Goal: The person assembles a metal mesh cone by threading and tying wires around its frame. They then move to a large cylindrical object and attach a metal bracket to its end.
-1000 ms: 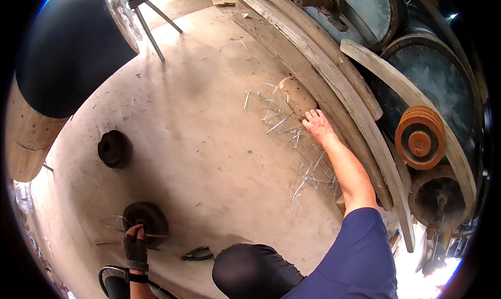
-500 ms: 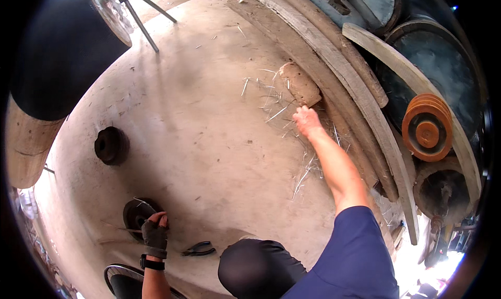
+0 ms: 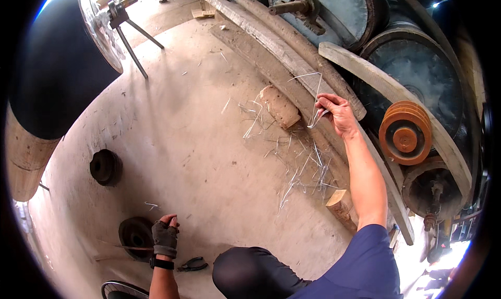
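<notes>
My bare right hand [image 3: 339, 113] is raised over the wooden planks, pinching a thin bent wire [image 3: 316, 92] whose ends stick out past the fingers. Below it, loose wire scraps [image 3: 308, 168] lie scattered on the floor around a reddish-brown block [image 3: 281, 107]. At lower left, my left hand [image 3: 166, 235] wears a fingerless grey glove, its fingertips drawn together; what they hold, if anything, is too small to make out. A dark round wheel [image 3: 134, 233] with a centre hole lies beside that hand. Just beyond it shows a short wire piece [image 3: 151, 205]. Black-handled pliers [image 3: 193, 264] rest near my knee.
Long weathered planks [image 3: 292, 53] run along the right side. Behind them stand large drums [image 3: 417, 69] and an orange grooved pulley [image 3: 405, 134]. Another dark wheel [image 3: 106, 167] sits at left, below a big black roll [image 3: 62, 48]. A short wood piece [image 3: 338, 205] lies under my right forearm.
My right hand has risen from beside the block and now carries the bent wire. My left hand has come off the dark wheel to its right side. The whole view has shifted slightly.
</notes>
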The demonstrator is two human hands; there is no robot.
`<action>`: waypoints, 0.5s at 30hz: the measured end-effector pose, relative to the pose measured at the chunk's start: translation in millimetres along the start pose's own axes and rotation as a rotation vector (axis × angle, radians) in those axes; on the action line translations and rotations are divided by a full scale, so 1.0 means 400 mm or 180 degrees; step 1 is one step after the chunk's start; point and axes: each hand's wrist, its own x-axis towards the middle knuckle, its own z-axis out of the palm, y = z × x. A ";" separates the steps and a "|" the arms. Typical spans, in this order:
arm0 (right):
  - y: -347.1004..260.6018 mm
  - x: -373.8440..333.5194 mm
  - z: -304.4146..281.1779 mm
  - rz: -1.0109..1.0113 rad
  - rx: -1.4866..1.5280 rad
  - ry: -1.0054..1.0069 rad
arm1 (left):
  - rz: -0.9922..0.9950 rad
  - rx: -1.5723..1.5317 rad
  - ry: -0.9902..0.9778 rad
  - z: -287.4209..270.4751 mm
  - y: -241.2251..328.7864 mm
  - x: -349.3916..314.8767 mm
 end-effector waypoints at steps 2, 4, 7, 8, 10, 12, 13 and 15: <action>-0.023 -0.020 -0.011 -0.0071 0.0129 -0.0001 | -0.0024 0.0092 0.0005 0.031 0.016 0.018; -0.035 -0.041 -0.012 0.0008 -0.0025 -0.0097 | -0.0020 0.0031 -0.0061 0.068 0.047 0.022; -0.054 -0.072 0.000 0.0041 -0.0134 -0.0139 | 0.0028 -0.0306 -0.0235 0.120 0.051 0.037; -0.056 -0.069 -0.012 -0.0110 -0.0223 -0.0136 | 0.0394 -0.0143 -0.0287 0.134 0.051 0.051; -0.051 -0.065 -0.061 -0.0254 -0.0432 -0.0052 | 0.0993 0.0200 -0.0509 0.173 0.043 0.063; -0.020 -0.079 -0.025 -0.0456 0.0130 0.0358 | 0.0622 -0.0016 -0.0493 0.181 0.107 0.036; 0.044 -0.084 -0.074 -0.0387 -0.0317 0.0416 | 0.0502 -0.0204 -0.0513 0.205 0.131 0.031; 0.159 -0.164 -0.155 -0.0486 -0.2731 0.0572 | 0.0429 -0.0093 -0.0662 0.205 0.133 0.018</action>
